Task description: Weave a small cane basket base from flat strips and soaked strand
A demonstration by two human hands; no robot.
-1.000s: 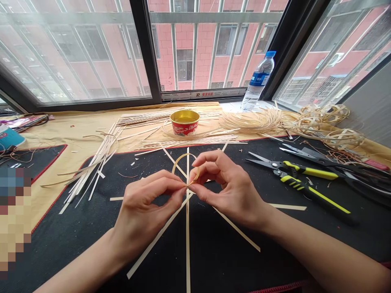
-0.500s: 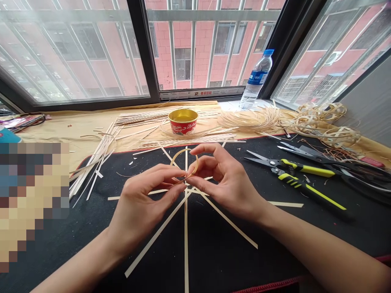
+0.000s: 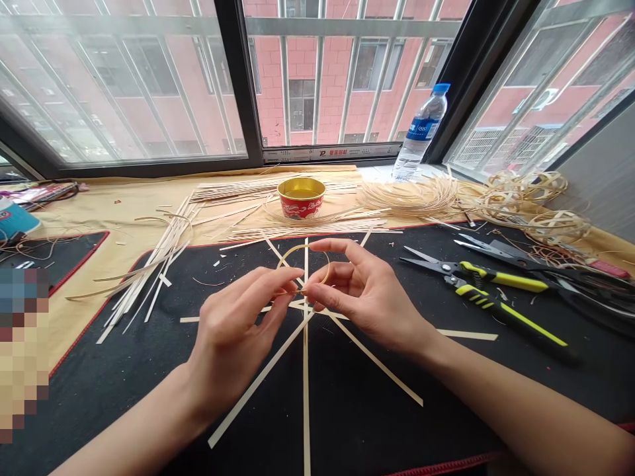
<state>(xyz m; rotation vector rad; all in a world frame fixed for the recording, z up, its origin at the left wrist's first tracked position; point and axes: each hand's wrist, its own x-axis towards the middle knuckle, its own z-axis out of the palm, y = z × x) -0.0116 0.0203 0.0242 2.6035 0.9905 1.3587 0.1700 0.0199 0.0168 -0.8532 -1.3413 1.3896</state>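
Note:
A thin ring of bent bamboo strip point(image 3: 292, 250) is held upright between both hands at the middle of the view. My left hand point(image 3: 243, 324) pinches its lower left part between thumb and fingers. On the other side, my right hand point(image 3: 367, 297) grips the ring's lower right, with the index fingertip on its top. Beneath the hands, several flat pale strips point(image 3: 306, 396) cross in a star shape on the black mat point(image 3: 149, 390). Their crossing point is partly hidden by the fingers.
Pliers with yellow-black handles point(image 3: 516, 284) and dark shears point(image 3: 501, 251) lie right. Behind stand a red tin point(image 3: 301, 206) and a water bottle point(image 3: 421, 132), near coiled strips point(image 3: 411, 197). Loose strips point(image 3: 163, 251) lie left; a blue container point(image 3: 17, 221) is at far left.
The view has shifted slightly, showing more at the left. The ring appears a little wider, and my left fingers have drawn closer together around its lower part.

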